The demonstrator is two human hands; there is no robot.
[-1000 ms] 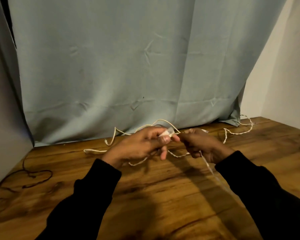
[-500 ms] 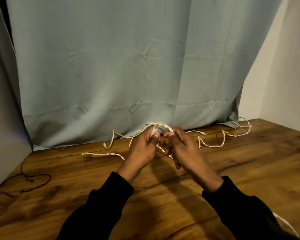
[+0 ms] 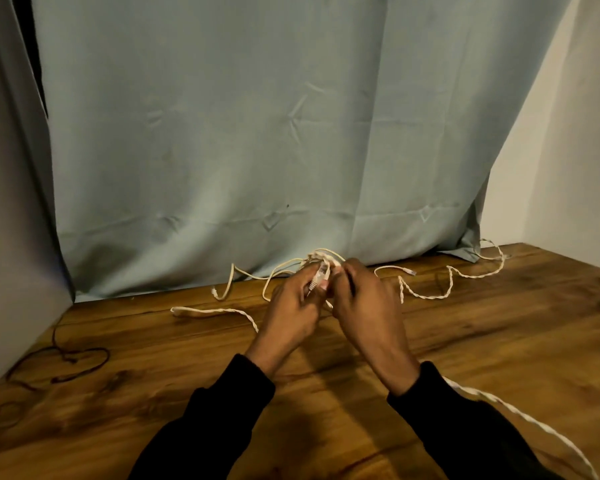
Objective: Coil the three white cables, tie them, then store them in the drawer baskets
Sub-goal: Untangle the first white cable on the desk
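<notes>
Under both hands I see a dark wooden desk (image 3: 465, 341) with strong grain, pushed up against a creased pale blue-grey curtain (image 3: 257, 133) that hangs down to the desk's far edge. A plain white wall (image 3: 586, 133) closes the room on the right, and a grey panel (image 3: 11, 202) stands on the left. A thin dark cord (image 3: 63, 358) lies in loose bends on the desk, well off to the left of the grip.

My left hand (image 3: 291, 313) has its fingers curled and its thumb pressed down, pinching a white cable plug (image 3: 317, 277) together with a few strands. My right hand (image 3: 364, 303) sits just beside it, fingertips curled in toward the same bundle and touching it; I cannot tell exactly how many strands it has. Both sleeves are black.

The white cables (image 3: 430, 294) spread out from the grip. Small loops rise just above the fingertips, in front of the curtain. One twisted strand runs out left of the grip and ends flat on the desk; another loops up behind it near the curtain's hem. To the right of the grip a kinked length zigzags toward the far right corner, with a loose connector lying near the right hand. A further twisted length trails back past my right sleeve toward the near right edge. I cannot tell which strand belongs to which cable.
</notes>
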